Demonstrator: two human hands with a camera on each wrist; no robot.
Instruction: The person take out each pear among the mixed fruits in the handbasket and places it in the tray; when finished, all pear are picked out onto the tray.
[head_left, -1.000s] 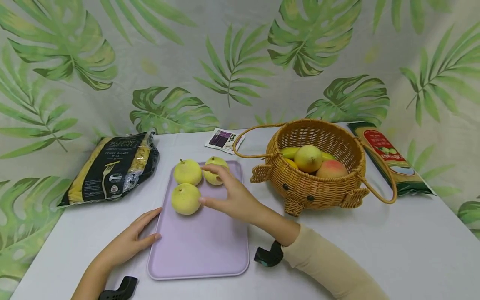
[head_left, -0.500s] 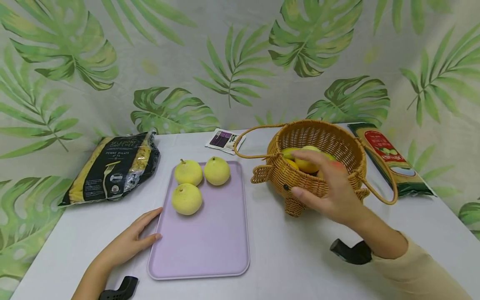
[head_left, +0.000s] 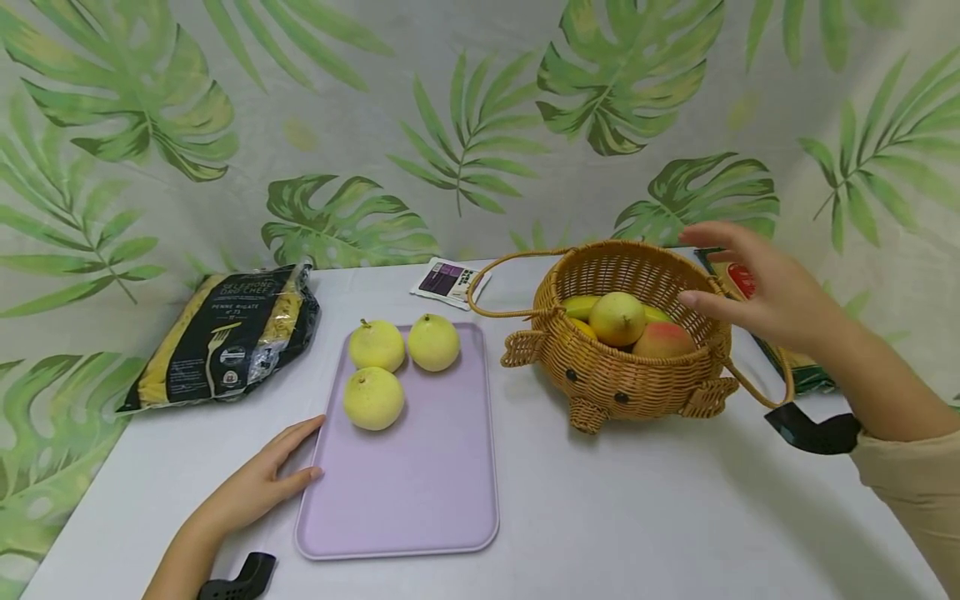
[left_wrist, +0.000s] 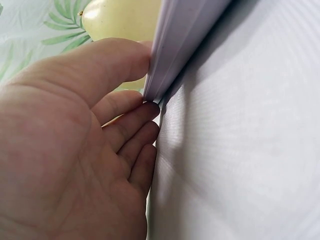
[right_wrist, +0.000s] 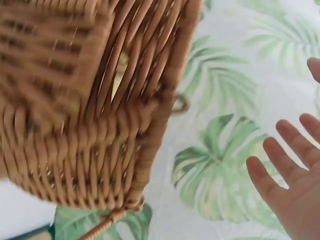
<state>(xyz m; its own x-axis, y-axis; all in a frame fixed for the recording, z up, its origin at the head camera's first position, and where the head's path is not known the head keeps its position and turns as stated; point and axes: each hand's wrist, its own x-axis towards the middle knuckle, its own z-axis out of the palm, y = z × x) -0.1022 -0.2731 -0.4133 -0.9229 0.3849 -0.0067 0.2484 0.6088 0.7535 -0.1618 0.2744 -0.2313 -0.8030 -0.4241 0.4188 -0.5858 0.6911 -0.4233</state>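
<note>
My left hand (head_left: 258, 487) rests against the left edge of a lilac tray (head_left: 408, 500), its fingertips and thumb touching the rim; the left wrist view shows the tray's side wall (left_wrist: 185, 45) close by. Three round yellow-green pears sit at the tray's far end: one (head_left: 377, 344) at back left, one (head_left: 433, 342) at back right, one (head_left: 373, 399) in front. Held in the air by the right rim of a wicker basket (head_left: 622, 387), my right hand (head_left: 787, 296) has loosely spread fingers with nothing in them. Inside the basket lie another pear (head_left: 617, 318), a peach (head_left: 664, 340) and bananas (head_left: 580, 306).
A bag of penne pasta (head_left: 232, 333) lies at the left. Behind the tray is a small white and purple packet (head_left: 446, 280). A green and red bag (head_left: 806, 375) lies right of the basket, partly behind my right hand. The basket's handle loops (head_left: 480, 292) stick out sideways.
My right hand has left the back-right pear on the tray, crossed in front of the basket and moved to its right side. My left hand and the pears have stayed in place.
</note>
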